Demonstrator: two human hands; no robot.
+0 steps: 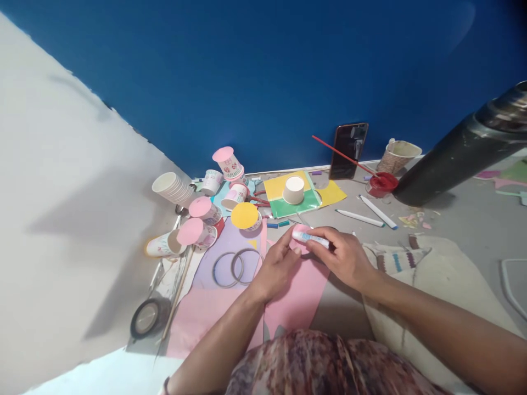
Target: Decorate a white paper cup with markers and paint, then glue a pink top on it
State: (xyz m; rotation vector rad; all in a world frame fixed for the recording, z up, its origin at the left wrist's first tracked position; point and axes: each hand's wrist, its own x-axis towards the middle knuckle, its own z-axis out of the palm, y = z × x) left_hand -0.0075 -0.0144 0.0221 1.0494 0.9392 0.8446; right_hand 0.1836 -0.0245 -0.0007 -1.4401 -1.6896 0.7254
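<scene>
In my left hand (278,266) I hold a pink paper circle (302,228) by its edge, fingers closed on it. My right hand (343,258) grips a white glue stick (310,238), its tip lying over the circle. Below both hands lies a sheet of pink paper (296,299) with cut edges. Just beyond them an upside-down white paper cup (293,190) stands on green and yellow paper (284,207). To the left, a cup topped with a yellow circle (246,215) and cups with pink circles (191,232) lie or stand close together.
A stack of paper cups (171,186) leans at the left wall. Two grey rings (225,270) lie on purple paper, and black tape (146,318) sits at the left edge. Rightward are markers (376,211), a red paint jar (381,185), a phone (349,151), a dark bottle (453,151) and a cloth (436,285).
</scene>
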